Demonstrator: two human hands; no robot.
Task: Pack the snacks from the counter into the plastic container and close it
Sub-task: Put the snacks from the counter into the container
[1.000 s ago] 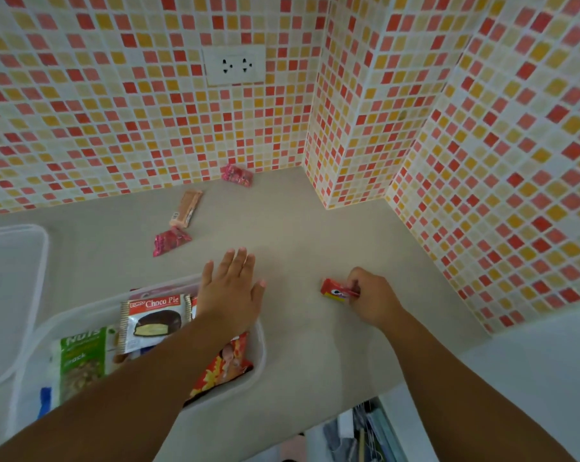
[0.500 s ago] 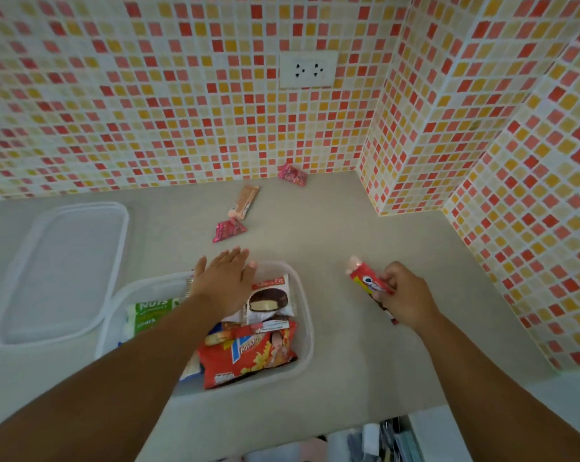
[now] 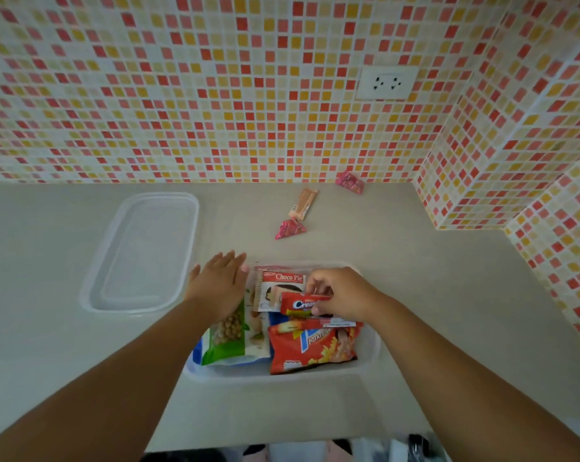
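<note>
The clear plastic container (image 3: 371, 354) sits on the counter in front of me. Inside lie a Choco Pie pack (image 3: 275, 285), a green nuts bag (image 3: 227, 341) and a red potato snack bag (image 3: 311, 350). My right hand (image 3: 343, 293) pinches a small red cream biscuit pack (image 3: 300, 305) over the container, above the Choco Pie. My left hand (image 3: 218, 285) lies flat with straight fingers on the container's far left corner. On the counter behind lie a pink triangular packet (image 3: 288, 229), a tan wafer bar (image 3: 302, 204) and another pink packet (image 3: 349, 182).
The clear lid (image 3: 145, 251) lies flat on the counter left of the container. Tiled walls close the back and right, with a jutting corner (image 3: 448, 195) and a socket (image 3: 386, 83). The counter's front edge runs just below my forearms.
My right hand has carried the red biscuit pack leftward from the counter to above the container. The view has shifted right-to-left; my left hand stays at the container's far left corner.
</note>
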